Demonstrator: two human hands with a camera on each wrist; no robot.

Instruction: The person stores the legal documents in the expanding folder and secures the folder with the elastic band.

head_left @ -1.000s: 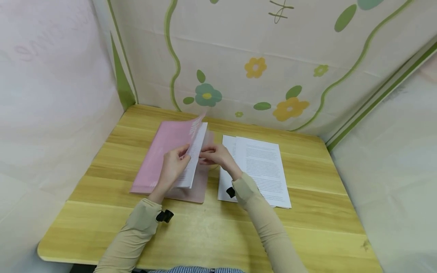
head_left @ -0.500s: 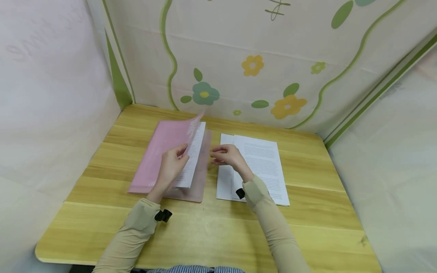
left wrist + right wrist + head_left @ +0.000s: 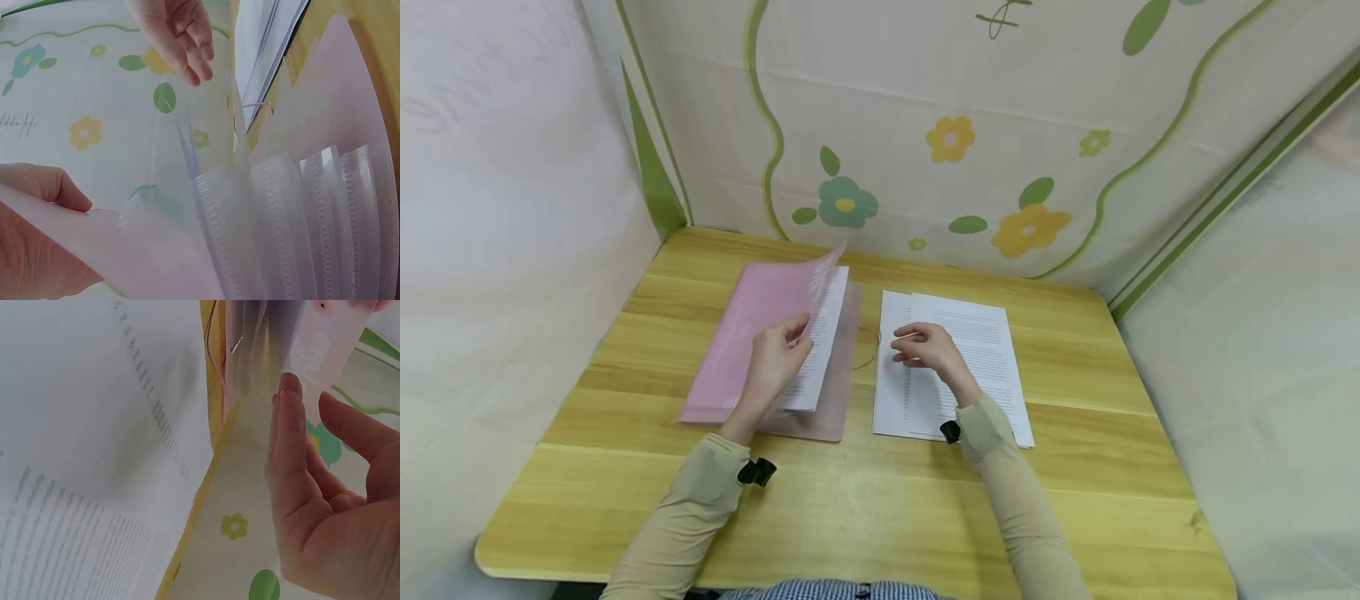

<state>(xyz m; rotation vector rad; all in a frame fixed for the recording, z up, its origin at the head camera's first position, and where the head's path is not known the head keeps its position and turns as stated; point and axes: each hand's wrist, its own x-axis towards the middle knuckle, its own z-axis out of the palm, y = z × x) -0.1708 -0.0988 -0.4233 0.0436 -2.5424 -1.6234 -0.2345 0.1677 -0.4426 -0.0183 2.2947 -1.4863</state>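
A pink folder (image 3: 767, 308) lies on the left of the table, its front cover lifted along the right edge. My left hand (image 3: 777, 354) pinches that cover between thumb and fingers; in the left wrist view the cover (image 3: 75, 234) shows in its grip. Printed sheets (image 3: 823, 350) stand inside, and clear sleeves (image 3: 284, 212) fan out in the left wrist view. My right hand (image 3: 931, 348) hovers over the loose printed papers (image 3: 977, 333), fingers relaxed, holding nothing. In the right wrist view, the right hand's thumb and fingers (image 3: 290, 425) are apart.
A thin elastic loop (image 3: 876, 354) sticks out from the folder's right edge toward the papers. The wooden table (image 3: 850, 517) reaches a flower-printed cloth wall (image 3: 925, 192) at the back, with pale cloth walls at both sides.
My right hand has moved right, away from the folder's edge, to above the loose papers. My left hand keeps its pinch on the cover. The view has shifted slightly.
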